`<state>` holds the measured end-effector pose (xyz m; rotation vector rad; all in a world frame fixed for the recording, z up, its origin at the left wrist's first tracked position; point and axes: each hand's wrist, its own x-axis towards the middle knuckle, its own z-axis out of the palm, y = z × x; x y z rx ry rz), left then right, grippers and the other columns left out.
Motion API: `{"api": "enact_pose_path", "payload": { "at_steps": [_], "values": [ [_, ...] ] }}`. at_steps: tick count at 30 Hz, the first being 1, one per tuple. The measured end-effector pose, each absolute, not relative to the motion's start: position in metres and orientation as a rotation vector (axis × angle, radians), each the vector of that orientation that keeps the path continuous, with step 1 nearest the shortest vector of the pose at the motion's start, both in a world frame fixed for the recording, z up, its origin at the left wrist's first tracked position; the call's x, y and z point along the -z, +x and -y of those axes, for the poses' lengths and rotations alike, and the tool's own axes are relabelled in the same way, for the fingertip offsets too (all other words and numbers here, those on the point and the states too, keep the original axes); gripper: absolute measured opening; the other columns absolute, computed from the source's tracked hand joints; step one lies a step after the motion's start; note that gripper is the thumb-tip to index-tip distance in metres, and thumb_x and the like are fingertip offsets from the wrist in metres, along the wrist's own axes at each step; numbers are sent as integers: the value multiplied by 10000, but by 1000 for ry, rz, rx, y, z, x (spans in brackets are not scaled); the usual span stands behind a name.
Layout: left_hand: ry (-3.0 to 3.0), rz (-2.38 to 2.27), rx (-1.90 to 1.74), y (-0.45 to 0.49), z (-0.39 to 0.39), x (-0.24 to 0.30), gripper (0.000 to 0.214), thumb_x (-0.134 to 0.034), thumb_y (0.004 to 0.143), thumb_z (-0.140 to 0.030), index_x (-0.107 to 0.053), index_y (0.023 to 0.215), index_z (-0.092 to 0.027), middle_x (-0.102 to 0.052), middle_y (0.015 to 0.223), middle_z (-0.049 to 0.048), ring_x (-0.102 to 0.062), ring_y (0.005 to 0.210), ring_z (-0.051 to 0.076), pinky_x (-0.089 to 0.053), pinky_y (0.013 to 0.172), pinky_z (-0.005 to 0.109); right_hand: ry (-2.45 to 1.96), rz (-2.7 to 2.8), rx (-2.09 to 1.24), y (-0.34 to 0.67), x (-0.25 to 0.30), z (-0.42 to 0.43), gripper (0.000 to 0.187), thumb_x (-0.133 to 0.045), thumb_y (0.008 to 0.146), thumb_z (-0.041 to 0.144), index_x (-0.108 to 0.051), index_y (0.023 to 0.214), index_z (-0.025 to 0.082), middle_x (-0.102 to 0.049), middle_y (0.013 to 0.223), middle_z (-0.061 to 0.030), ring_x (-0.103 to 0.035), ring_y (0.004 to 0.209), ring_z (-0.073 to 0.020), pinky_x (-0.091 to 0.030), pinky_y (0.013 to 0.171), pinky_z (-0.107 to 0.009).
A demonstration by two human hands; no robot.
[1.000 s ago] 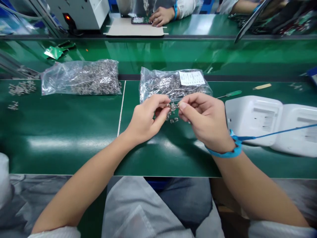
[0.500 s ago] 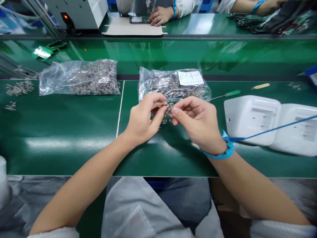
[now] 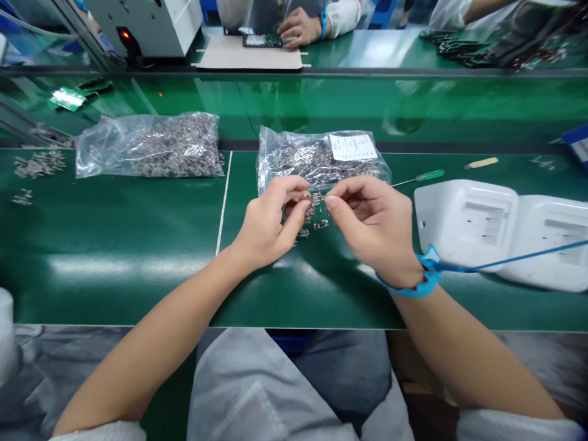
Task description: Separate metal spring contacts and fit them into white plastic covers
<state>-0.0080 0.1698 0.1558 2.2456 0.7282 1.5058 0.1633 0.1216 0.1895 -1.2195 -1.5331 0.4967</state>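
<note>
My left hand (image 3: pixel 274 219) pinches a small metal spring between thumb and fingers; most of it is hidden by the fingertips. My right hand (image 3: pixel 373 223) has thumb and forefinger closed on a thin wire end of a shiny metal spring, just right of the left fingertips. Under and between both hands lie several loose metal springs (image 3: pixel 320 225) on the green table. Right behind the hands is a clear plastic bag of metal parts (image 3: pixel 298 156) with a white label (image 3: pixel 353 147). A blue wrist strap (image 3: pixel 416 285) circles my right wrist, its cord running right.
Another bag of metal parts (image 3: pixel 177 147) lies left, beside small loose parts (image 3: pixel 40 164). To the right are two white plastic housings (image 3: pixel 463 239), a green-handled screwdriver (image 3: pixel 430 175) and a yellowish strip (image 3: pixel 481 163). Across the raised ledge, a co-worker's hand (image 3: pixel 301 27) touches a circuit board (image 3: pixel 261 40).
My right hand has moved slightly right, away from my left fingertips, and thin wire now shows between them. More loose springs show below. The view has shifted slightly.
</note>
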Motion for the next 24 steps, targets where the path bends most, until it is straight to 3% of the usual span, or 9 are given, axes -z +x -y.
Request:
{"api": "enact_pose_path", "payload": {
  "at_steps": [5,11,13,15,18,20,24],
  "values": [
    [2340,-799,-1564,-8,-173,-154,122,-577,982,-180,-555,1097,-213,-706,936,-12,-683,808,100,-549,742,240,-1256,1473,-775,171,-200,-124,103,-736,852,216,-648,800,202,-609,687,8,-535,583,-105,-426,519,-255],
    [2734,-747,-1673,-9,-180,-152,118,-539,969,-141,-558,1058,-216,-632,771,-13,-571,684,140,-416,669,313,-1165,1139,-1543,182,-208,-132,231,-810,760,259,-605,727,159,-510,588,43,-377,486,-43,-325,479,-223],
    [2789,-711,-1679,-9,-180,-150,129,-529,960,-131,-558,1054,-213,-610,734,-10,-550,668,153,-390,659,324,-1201,1193,-1553,183,-207,-133,215,-793,763,255,-604,731,158,-519,587,40,-379,481,-47,-320,471,-223],
    [2782,-698,-1673,-8,-180,-149,124,-532,957,-140,-562,1056,-208,-602,725,-5,-540,660,156,-382,648,323,-1267,1390,-1241,181,-204,-131,156,-751,801,251,-623,763,171,-564,623,19,-452,518,-79,-370,490,-244],
    [2674,-769,-1620,-7,-178,-148,154,-530,971,-185,-581,1116,-203,-636,770,5,-562,673,147,-420,666,312,-1258,1767,-449,179,-199,-127,44,-683,870,237,-665,836,217,-656,748,-22,-570,652,-148,-476,611,-318],
    [2547,-787,-1520,-7,-177,-150,221,-519,981,-205,-592,1190,-200,-679,837,16,-600,707,137,-467,695,298,-1153,1989,-48,180,-195,-126,72,-638,917,235,-686,867,254,-684,793,-33,-592,700,-179,-495,685,-366],
    [2453,-595,-1352,-8,-178,-156,191,-519,970,-177,-680,1072,-191,-710,824,21,-618,720,125,-506,710,279,-951,2224,297,185,-188,-127,155,-596,959,196,-704,990,302,-700,800,-28,-598,700,-189,-481,682,-380]
  ]
}}
